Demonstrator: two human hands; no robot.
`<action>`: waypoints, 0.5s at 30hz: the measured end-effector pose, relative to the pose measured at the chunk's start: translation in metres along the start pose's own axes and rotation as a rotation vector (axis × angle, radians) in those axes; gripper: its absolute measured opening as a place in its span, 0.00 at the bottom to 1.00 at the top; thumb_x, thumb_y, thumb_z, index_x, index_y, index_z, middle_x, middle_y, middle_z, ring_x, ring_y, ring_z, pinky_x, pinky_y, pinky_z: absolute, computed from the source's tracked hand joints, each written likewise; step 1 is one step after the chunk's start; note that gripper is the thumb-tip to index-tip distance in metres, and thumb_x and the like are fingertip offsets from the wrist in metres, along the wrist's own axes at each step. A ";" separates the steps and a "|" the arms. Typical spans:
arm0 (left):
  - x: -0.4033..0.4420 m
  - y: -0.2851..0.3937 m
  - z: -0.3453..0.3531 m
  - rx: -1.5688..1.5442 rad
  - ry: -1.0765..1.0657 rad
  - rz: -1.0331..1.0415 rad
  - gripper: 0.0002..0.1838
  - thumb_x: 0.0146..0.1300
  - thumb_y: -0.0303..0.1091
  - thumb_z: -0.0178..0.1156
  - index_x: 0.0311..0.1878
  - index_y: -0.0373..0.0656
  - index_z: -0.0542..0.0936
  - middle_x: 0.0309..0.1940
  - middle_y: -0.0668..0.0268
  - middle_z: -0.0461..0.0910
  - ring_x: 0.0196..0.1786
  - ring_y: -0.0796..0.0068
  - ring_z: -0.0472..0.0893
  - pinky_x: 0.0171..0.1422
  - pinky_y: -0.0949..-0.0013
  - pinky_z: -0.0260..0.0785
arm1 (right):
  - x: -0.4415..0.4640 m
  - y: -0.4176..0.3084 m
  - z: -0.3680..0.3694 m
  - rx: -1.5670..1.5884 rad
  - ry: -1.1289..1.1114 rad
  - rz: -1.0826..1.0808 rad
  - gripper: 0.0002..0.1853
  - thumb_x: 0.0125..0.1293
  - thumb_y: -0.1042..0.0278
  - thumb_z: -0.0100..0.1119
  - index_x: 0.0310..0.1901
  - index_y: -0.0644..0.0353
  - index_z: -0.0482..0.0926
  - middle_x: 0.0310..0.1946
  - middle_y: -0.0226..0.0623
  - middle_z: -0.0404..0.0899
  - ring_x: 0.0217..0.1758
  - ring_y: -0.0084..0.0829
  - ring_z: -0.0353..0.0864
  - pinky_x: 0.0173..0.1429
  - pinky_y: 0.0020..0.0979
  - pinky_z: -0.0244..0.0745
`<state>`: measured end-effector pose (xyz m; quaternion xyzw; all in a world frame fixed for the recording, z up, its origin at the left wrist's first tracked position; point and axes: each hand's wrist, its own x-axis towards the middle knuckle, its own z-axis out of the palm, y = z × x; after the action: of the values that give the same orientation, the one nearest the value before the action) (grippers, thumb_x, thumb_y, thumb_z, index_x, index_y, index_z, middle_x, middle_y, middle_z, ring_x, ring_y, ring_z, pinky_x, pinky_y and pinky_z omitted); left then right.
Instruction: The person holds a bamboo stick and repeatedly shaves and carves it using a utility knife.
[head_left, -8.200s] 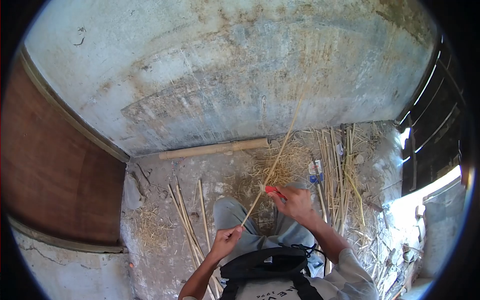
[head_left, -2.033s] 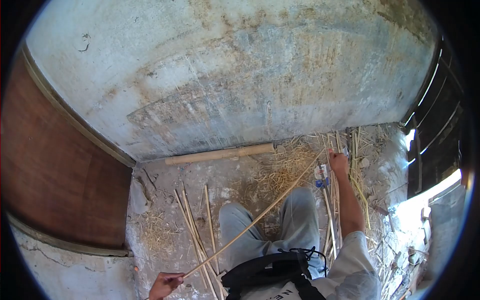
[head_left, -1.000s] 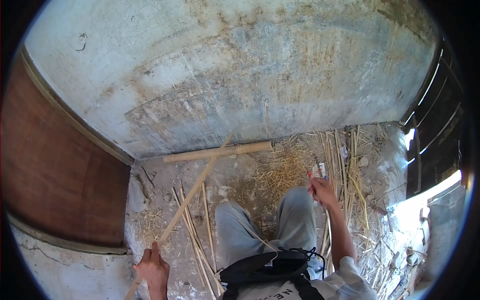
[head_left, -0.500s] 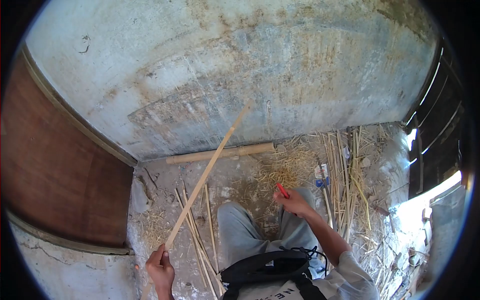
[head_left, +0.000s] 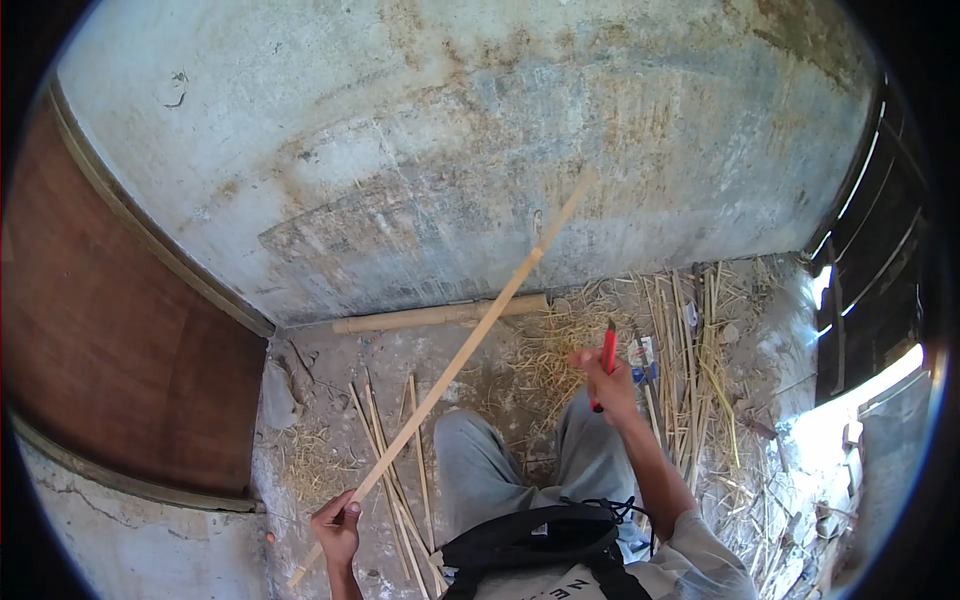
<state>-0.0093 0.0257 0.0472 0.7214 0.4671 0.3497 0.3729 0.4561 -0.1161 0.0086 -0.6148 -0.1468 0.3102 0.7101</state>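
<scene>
One brown door (head_left: 130, 340) is standing at the far left. The left hand (head_left: 337, 525) is pinching a long flat strip (head_left: 450, 386) near its lower end, thumb and fingers clamped on it. The strip is slanting up to the right, crossing in front of thin sticks (head_left: 421, 460) and a thick pole (head_left: 420, 318) lying along the foot of the wall (head_left: 400, 180); whether its upper end is touching the wall cannot be told. Curly shavings (head_left: 548, 352) are covering the floor (head_left: 335, 362) beyond the person's knees (head_left: 468, 455). The right hand (head_left: 615, 390) is gripping a red tool (head_left: 609, 350), fingers wrapped around it, dark tip pointing up, well apart from the strip. A white-and-blue packet (head_left: 644, 372) is lying just right of that hand, and more long sticks (head_left: 690, 370) are lying farther right
</scene>
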 end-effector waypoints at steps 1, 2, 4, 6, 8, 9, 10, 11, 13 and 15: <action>0.001 -0.004 0.001 0.015 -0.019 -0.002 0.12 0.59 0.20 0.65 0.47 0.33 0.84 0.29 0.69 0.80 0.29 0.84 0.72 0.32 0.79 0.62 | 0.004 -0.001 -0.008 -0.008 -0.028 -0.016 0.15 0.72 0.57 0.58 0.46 0.62 0.82 0.32 0.31 0.84 0.13 0.10 0.59 0.17 0.20 0.54; 0.001 -0.007 0.001 0.028 -0.038 -0.006 0.13 0.58 0.19 0.65 0.47 0.34 0.85 0.29 0.69 0.80 0.28 0.85 0.72 0.31 0.79 0.62 | 0.008 -0.002 -0.011 -0.017 -0.056 -0.032 0.17 0.73 0.57 0.57 0.52 0.63 0.79 0.39 0.37 0.86 0.12 0.11 0.60 0.16 0.19 0.54; 0.005 0.003 0.007 0.026 -0.058 -0.006 0.13 0.57 0.18 0.65 0.46 0.34 0.85 0.30 0.69 0.81 0.28 0.85 0.73 0.30 0.80 0.62 | 0.007 -0.013 -0.009 0.054 -0.045 -0.013 0.17 0.73 0.57 0.57 0.51 0.63 0.80 0.40 0.38 0.86 0.13 0.11 0.60 0.16 0.20 0.54; 0.006 0.008 0.010 0.026 -0.081 -0.007 0.13 0.57 0.18 0.65 0.46 0.35 0.85 0.30 0.69 0.81 0.28 0.86 0.73 0.30 0.81 0.62 | 0.003 -0.015 -0.007 0.126 -0.029 0.009 0.17 0.72 0.57 0.58 0.51 0.63 0.81 0.40 0.39 0.86 0.13 0.11 0.59 0.17 0.20 0.54; 0.008 0.010 0.010 0.098 -0.156 -0.038 0.13 0.55 0.18 0.67 0.44 0.36 0.86 0.30 0.68 0.82 0.28 0.86 0.73 0.29 0.81 0.62 | 0.000 -0.014 -0.006 0.162 -0.061 0.100 0.20 0.73 0.56 0.57 0.55 0.65 0.77 0.47 0.44 0.85 0.13 0.12 0.60 0.17 0.21 0.55; 0.010 0.008 0.011 0.097 -0.160 -0.033 0.13 0.55 0.18 0.67 0.44 0.36 0.86 0.30 0.68 0.82 0.28 0.86 0.73 0.29 0.81 0.62 | -0.001 -0.013 -0.004 0.164 -0.056 0.097 0.20 0.73 0.56 0.57 0.55 0.65 0.77 0.47 0.44 0.85 0.13 0.12 0.60 0.17 0.21 0.55; 0.010 0.005 0.012 0.079 -0.188 -0.081 0.13 0.53 0.18 0.69 0.44 0.36 0.86 0.31 0.68 0.82 0.28 0.85 0.75 0.30 0.81 0.64 | -0.003 -0.012 -0.003 0.174 -0.035 0.092 0.21 0.73 0.55 0.57 0.56 0.66 0.77 0.49 0.45 0.84 0.13 0.12 0.60 0.17 0.21 0.56; 0.009 0.001 0.014 0.061 -0.215 -0.130 0.13 0.51 0.18 0.70 0.43 0.36 0.86 0.32 0.67 0.83 0.29 0.85 0.76 0.31 0.80 0.66 | -0.004 -0.012 -0.003 0.183 -0.016 0.088 0.22 0.73 0.55 0.56 0.57 0.66 0.76 0.51 0.47 0.83 0.13 0.13 0.60 0.17 0.21 0.56; 0.008 -0.011 0.017 0.010 -0.213 -0.148 0.14 0.50 0.18 0.72 0.42 0.36 0.86 0.33 0.66 0.84 0.30 0.84 0.78 0.33 0.80 0.69 | -0.001 -0.010 -0.006 0.277 0.001 0.090 0.23 0.73 0.55 0.56 0.58 0.66 0.74 0.52 0.47 0.82 0.13 0.13 0.61 0.18 0.20 0.57; 0.007 -0.019 0.017 -0.038 -0.210 -0.163 0.14 0.49 0.18 0.73 0.42 0.37 0.87 0.33 0.65 0.84 0.31 0.83 0.79 0.35 0.80 0.71 | 0.005 -0.006 -0.008 0.376 0.018 0.092 0.23 0.73 0.56 0.56 0.60 0.67 0.73 0.53 0.46 0.81 0.14 0.13 0.61 0.19 0.20 0.58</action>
<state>-0.0004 0.0339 0.0238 0.7066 0.4759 0.2493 0.4605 0.4666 -0.1198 0.0120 -0.4801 -0.0517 0.3587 0.7989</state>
